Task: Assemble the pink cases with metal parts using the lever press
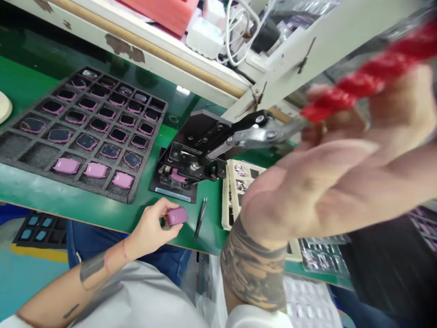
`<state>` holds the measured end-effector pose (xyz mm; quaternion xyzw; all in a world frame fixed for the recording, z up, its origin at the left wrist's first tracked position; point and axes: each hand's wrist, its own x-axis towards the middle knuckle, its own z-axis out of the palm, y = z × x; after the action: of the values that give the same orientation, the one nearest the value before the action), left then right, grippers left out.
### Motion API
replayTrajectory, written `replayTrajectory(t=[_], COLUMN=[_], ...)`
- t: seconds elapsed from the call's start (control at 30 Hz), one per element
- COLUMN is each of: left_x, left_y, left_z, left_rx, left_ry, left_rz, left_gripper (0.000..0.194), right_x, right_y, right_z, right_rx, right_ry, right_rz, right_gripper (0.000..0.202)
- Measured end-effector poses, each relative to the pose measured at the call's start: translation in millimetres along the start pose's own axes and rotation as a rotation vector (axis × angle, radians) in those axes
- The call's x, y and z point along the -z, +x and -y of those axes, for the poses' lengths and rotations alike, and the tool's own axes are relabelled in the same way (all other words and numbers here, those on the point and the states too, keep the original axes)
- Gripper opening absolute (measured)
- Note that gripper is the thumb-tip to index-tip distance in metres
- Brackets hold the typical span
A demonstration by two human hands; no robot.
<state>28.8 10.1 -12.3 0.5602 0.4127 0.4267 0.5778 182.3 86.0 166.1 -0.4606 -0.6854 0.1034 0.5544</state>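
My left hand (155,225) pinches a pink watch case (177,216) between thumb and fingers, just in front of the hand press. My right hand (327,168), large and blurred near the camera, has its fingers around the red wrapped lever handle (368,75) of the press. The black hand press (198,146) stands on the green bench, its metal linkage running to that handle. Another pink case (178,175) sits in the fixture under the press head, partly hidden. Tweezers (200,219) lie to the right of my left hand.
A grey foam tray (129,193) at the left holds rows of pink-framed watch cases, several pink side up. To the right stands a cream tray (226,214) of small parts, partly behind my right arm. A shelf beam (164,57) with chargers and cables (235,32) crosses above.
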Motion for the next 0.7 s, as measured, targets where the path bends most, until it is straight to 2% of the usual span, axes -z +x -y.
replayTrajectory(t=[0.07,0.1,0.13,0.23,0.27,0.33,0.4,0.53,0.6,0.7], left_x=[8.5,14.7,21.8,43.3,48.5,53.7,52.1,43.2,43.7,51.1], left_y=[-7,-12,-18,-32,-34,-34,-30,-21,-18,-9], left_z=[-6,-9,-12,-18,-19,-21,-23,-27,-28,-26], left_rx=[-0.047,-0.096,-0.153,-0.295,-0.321,-0.357,-0.389,-0.43,-0.458,-0.521], left_ry=[0.003,0.031,0.072,0.201,0.234,0.289,0.322,0.349,0.41,0.606], left_rz=[0.001,0.008,0.017,0.019,0.011,-0.002,-0.002,0.065,0.07,-0.008], left_gripper=[0.027,0.029,0.032,0.043,0.045,0.046,0.044,0.045,0.044,0.043], right_x=[-2,-2,-1,0,-2,-12,-26,-48,-49,-40], right_y=[-17,-31,-48,-100,-113,-127,-126,-112,-112,-127], right_z=[-1,-9,-19,-56,-68,-87,-102,-119,-118,-104], right_rx=[0.186,0.28,0.301,0.176,0.144,0.089,0.029,-0.092,-0.124,-0.183], right_ry=[-0.027,-0.092,-0.145,-0.271,-0.327,-0.453,-0.55,-0.565,-0.501,-0.328], right_rz=[-0.387,-0.429,-0.348,0.217,0.343,0.467,0.508,0.544,0.486,0.329], right_gripper=[0.038,0.037,0.03,0.032,0.037,0.048,0.052,0.039,0.038,0.042])
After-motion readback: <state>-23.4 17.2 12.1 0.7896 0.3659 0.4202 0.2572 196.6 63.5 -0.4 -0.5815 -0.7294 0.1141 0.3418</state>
